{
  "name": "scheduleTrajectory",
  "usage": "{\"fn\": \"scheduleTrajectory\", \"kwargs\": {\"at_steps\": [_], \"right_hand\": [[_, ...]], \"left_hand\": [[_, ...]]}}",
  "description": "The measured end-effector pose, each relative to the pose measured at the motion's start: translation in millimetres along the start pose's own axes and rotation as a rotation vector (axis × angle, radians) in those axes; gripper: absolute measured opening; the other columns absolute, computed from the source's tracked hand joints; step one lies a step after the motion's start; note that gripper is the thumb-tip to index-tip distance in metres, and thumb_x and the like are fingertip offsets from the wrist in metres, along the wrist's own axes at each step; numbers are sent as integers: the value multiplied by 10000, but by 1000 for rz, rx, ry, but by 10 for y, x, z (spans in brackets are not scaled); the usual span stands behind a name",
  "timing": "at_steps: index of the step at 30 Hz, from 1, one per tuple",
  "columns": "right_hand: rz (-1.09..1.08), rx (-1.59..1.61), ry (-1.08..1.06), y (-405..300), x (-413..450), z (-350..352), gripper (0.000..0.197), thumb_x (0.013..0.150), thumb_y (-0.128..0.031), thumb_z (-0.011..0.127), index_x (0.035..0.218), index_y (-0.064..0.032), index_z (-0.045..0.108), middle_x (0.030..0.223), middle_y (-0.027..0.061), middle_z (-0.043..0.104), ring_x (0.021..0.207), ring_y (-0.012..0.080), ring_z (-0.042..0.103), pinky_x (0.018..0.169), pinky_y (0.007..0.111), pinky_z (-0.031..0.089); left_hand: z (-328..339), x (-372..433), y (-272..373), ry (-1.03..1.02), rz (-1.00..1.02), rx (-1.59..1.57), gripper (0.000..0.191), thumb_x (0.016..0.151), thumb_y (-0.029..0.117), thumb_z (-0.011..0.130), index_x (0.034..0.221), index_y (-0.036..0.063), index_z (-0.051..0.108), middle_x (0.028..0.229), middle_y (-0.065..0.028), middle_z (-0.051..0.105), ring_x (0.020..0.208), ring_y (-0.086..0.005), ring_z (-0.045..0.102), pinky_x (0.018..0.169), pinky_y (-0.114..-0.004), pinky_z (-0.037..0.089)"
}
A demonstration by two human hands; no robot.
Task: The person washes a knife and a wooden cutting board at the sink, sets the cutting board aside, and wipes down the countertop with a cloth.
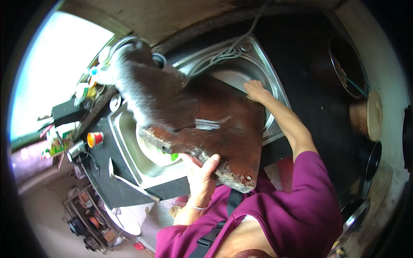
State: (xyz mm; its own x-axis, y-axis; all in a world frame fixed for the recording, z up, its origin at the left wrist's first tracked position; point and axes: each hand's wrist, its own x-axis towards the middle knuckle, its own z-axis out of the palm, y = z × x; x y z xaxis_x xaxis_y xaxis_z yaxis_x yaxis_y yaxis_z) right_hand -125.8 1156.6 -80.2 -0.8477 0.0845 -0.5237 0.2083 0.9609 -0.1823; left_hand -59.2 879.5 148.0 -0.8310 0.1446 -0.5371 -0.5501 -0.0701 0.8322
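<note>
A thick, worn brown wooden board [238, 129] lies tilted across the double sink. My left hand [201, 174] grips its near edge, thumb on top. At the far right edge, the curled fingers of my right hand [256, 91] close on the board; part of that grip is hidden. A grey furry animal, apparently a cat [145, 87], is at the board's left end and covers part of it. Below the board, in the left basin, sits a pale colander [145, 148] with green leaves [174, 157]. The right steel basin [230, 79] shows past the far edge.
A grey hose or cable [226, 55] lies coiled over the right basin. A cleaver-like tool or ladle [129, 182] and an orange-red cup [95, 139] are on the dark counter [106, 167] at left. Round vessels, one with a wooden lid [375, 115], stand at right.
</note>
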Motion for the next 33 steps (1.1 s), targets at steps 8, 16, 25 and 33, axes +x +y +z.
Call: {"fn": "scheduleTrajectory", "kwargs": {"at_steps": [8, 16, 25, 33], "right_hand": [[-568, 810, 226, -623, -340, -1090, 310, 804, -10, 446, 1098, -34, 540, 940, 120, 566, 789, 208, 595, 700, 329, 491], [-634, 644, 43, -816, -328, -1360, 432, 770, 34, 391, 1192, -28, 456, 1165, 105, 492, 969, 168, 532, 834, 269, 434], [-1080, 397, 528, -1528, -92, -1348, 479, 891, -165, 428, 1325, -56, 256, 1326, 101, 331, 1096, 180, 421, 943, 284, 327], [-1089, 873, 348, -1885, 1022, -809, 379, 863, -260, 478, 1130, 6, 452, 1052, 104, 531, 866, 170, 528, 823, 274, 417]], "left_hand": [[77, -58, -233, -97, 72, -112, 809, 635, 40, 668, 1246, -46, 145, 1204, -161, 332, 1114, -225, 342, 959, -326, 279], [39, -56, -508, -102, 113, -165, 867, 637, 28, 633, 1289, -38, 64, 1233, -169, 305, 1139, -246, 321, 978, -331, 260], [107, -63, -459, -143, 73, -237, 892, 629, -15, 598, 1308, 12, 20, 1239, -155, 282, 1132, -240, 327, 963, -333, 286], [56, -72, -535, -84, 102, -142, 859, 621, -4, 599, 1294, 5, 65, 1217, -151, 302, 1126, -245, 333, 964, -334, 282]]}}
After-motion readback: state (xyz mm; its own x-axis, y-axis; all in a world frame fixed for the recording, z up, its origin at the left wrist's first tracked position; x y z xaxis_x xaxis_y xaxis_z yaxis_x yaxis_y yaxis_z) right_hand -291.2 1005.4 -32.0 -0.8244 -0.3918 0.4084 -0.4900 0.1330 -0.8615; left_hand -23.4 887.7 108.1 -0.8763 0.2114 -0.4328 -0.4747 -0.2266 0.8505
